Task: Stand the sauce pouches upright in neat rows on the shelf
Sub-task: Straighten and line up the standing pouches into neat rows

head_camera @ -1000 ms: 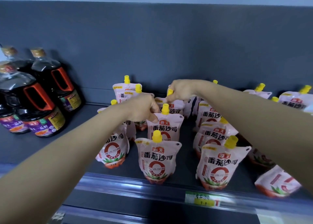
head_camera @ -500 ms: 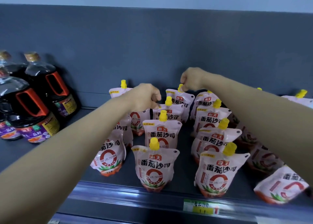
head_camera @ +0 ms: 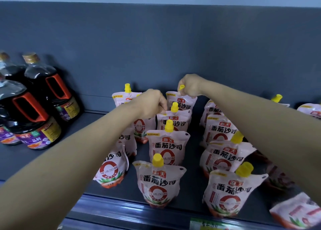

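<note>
Several white-and-red sauce pouches with yellow caps stand in rows on the dark shelf [head_camera: 191, 177]. My right hand [head_camera: 191, 86] pinches the top of the rearmost pouch of the middle row [head_camera: 184, 102], right at its yellow spout. My left hand [head_camera: 151, 102] grips the top left corner of the pouch just in front of it [head_camera: 175, 121]. Two more upright pouches [head_camera: 167, 147] [head_camera: 159, 182] stand nearer the front in the same row. A row partly hidden by my left arm stands to the left [head_camera: 111, 169], and another row stands to the right [head_camera: 227, 193].
Dark soy sauce jugs [head_camera: 33, 115] with red handles stand at the left of the shelf. A pouch [head_camera: 298, 212] lies on its side at the front right. More pouches [head_camera: 309, 110] sit at the far right. A price rail [head_camera: 121, 212] runs along the shelf's front edge.
My right hand has lifted the rear pouch upright and set it further back. My left hand has shifted slightly back to the pouch in front of it. The view has tilted down.
</note>
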Demonstrator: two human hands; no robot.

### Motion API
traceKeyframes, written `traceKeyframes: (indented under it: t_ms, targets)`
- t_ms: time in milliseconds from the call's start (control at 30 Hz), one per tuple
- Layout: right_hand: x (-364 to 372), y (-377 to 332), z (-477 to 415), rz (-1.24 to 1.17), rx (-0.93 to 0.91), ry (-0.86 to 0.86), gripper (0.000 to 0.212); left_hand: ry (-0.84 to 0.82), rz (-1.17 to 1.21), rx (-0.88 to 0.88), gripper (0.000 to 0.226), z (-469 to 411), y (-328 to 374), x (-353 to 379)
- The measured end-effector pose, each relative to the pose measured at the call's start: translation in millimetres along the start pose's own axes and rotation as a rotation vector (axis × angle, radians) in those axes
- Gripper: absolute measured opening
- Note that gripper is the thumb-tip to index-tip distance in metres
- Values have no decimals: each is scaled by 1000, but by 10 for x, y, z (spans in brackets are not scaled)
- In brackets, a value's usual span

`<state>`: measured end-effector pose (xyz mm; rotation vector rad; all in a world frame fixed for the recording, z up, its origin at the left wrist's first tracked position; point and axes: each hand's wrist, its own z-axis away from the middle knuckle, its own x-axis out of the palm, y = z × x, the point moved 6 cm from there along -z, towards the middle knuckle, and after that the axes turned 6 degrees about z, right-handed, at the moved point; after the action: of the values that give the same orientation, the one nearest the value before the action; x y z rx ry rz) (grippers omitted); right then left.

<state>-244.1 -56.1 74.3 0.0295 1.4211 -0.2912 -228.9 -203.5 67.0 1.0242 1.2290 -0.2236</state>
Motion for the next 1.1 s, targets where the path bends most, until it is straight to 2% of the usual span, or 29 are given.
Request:
traceKeyframes:
  t_ms: [300,433,600,800,933,1100]
  targets:
    - [-11,-121,6,-15,-53,22,21,-30,-45,-21,17,15,-11,50]
    - [-35,-116,61,25,-69,18,28,-13,-60,-25,17,16,8,54]
    - [-178,-147,186,17,-96,94,39,-37,-76,-34,19,25,44,43]
    - [-386,-435,380,-25,-221,197,28,99,-2,-34,18,221,67,-369]
    - [-318,-819,461,-43,-337,127,22,215,27,-103,12,556,-81,-728]
    - [-67,-1346,577,-18,-456,-81,24,309,28,-140,9,1055,-343,-971]
